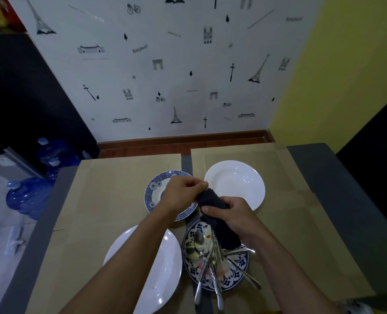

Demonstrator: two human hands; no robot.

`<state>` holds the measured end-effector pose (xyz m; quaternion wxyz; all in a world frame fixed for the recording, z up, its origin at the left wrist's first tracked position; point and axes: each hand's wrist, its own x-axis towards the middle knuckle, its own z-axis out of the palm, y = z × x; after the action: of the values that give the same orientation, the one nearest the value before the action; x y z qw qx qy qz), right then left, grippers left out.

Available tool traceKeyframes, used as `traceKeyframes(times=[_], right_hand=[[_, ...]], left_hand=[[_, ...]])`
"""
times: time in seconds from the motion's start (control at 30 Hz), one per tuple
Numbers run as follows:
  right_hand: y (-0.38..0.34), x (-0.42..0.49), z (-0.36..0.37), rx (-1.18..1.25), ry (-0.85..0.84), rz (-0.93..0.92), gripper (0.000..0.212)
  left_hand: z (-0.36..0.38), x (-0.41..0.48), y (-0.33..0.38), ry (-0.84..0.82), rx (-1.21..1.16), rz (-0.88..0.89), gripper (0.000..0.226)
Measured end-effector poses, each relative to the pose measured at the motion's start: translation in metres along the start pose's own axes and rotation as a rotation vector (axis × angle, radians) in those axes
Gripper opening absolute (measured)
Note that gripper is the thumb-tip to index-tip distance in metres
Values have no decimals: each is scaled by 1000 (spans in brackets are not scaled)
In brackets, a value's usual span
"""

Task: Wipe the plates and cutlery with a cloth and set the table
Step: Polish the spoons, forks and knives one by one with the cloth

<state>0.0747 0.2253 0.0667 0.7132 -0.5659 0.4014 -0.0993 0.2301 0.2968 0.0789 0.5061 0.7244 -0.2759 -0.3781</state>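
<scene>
My right hand grips a dark cloth that hangs down over the cutlery. My left hand pinches something small at the cloth's upper end; whether it is a piece of cutlery cannot be told. Below them a blue patterned plate holds several spoons and forks. A second blue patterned plate lies under my left hand. One white plate sits at the far right, another white plate at the near left.
Brown cardboard sheets cover the grey table. Blue water jugs stand on the floor at the left. A patterned wall rises behind the table.
</scene>
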Motion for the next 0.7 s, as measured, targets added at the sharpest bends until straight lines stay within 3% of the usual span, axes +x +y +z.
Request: traceKeyframes(times=[0.2, 0.3, 0.37, 0.53, 0.7], right_hand=[[14, -8, -3, -161, -122, 20, 29], [24, -12, -3, -240, -100, -23, 19], [24, -9, -2, -336, -6, -105, 10], [8, 3, 0, -518, 122, -327, 26], [11, 5, -5, -384, 46, -252, 30]], left_hand=[[-13, 11, 7, 269, -36, 27, 16], [-15, 13, 9, 367, 0, 39, 18], [-11, 10, 9, 328, -3, 27, 14], [4, 5, 10, 125, -61, -28, 19], [-6, 1, 16, -50, -168, -36, 18]])
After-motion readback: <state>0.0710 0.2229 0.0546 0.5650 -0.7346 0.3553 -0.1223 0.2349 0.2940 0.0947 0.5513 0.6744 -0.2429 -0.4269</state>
